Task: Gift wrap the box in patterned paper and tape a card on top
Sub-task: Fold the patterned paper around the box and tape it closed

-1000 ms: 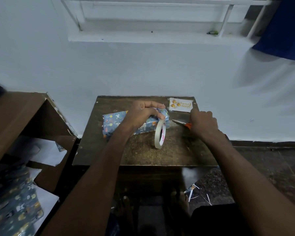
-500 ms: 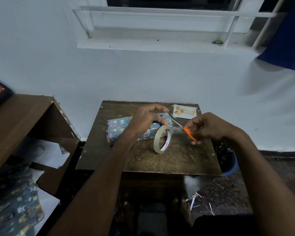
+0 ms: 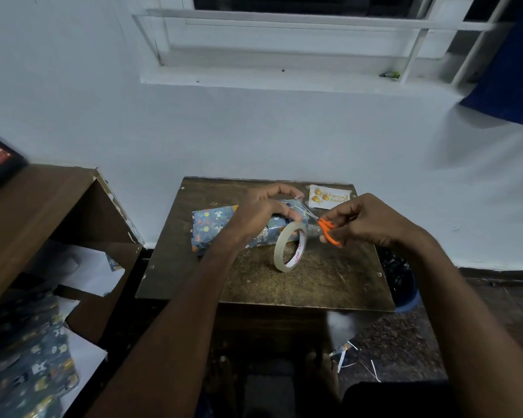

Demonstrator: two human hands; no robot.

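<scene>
You're pinching a pulled-out tape strip with your left hand (image 3: 266, 206) over the blue patterned wrapped box (image 3: 224, 229) lying on the worn brown wooden table (image 3: 314, 285), while your right hand (image 3: 366, 220) is gripping the small orange-handled scissors (image 3: 328, 229), so the dangling clear tape roll (image 3: 290, 251) is probably risking a twisted, self-stuck strip.

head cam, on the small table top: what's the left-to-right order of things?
Wrapped box → left hand gripping its right end → tape roll standing on edge → orange scissors → right hand holding them. The card lies at the far edge, above the scissors, so it is left unranked.
</scene>
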